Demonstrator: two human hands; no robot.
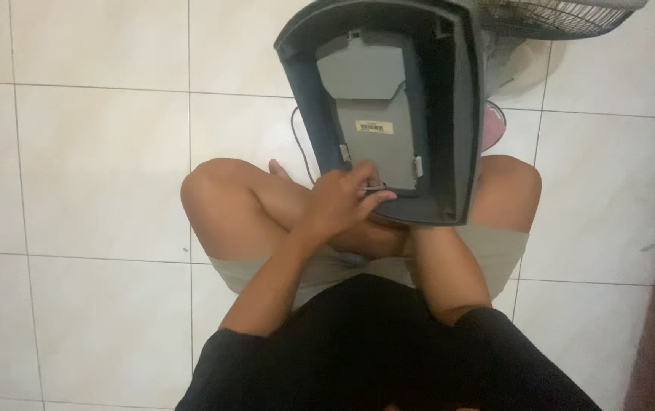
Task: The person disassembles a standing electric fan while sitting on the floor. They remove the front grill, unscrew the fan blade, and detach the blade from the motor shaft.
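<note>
Seated person, cross-legged, black shirt at lower centre of frame, beige shorts (pixel 495 251) above it, bare knees at centre left and centre right; left hand (pixel 342 202) at frame centre, fingers curled shut around a thin metal tool (pixel 373 186), its tip touching the lower edge of the grey inner panel; right hand hidden beneath the housing, forearm running up to its lower edge, grip cannot be told; dark grey plastic fan-base housing (pixel 388 106), underside up, tilted over the lap, upper centre; pale grey rectangular inner panel (pixel 377 125) set within it; thin dark cable (pixel 297 141) curving at its left; wire fan grille (pixel 563 17), upper right corner; white tiled floor (pixel 91 167) all around.
</note>
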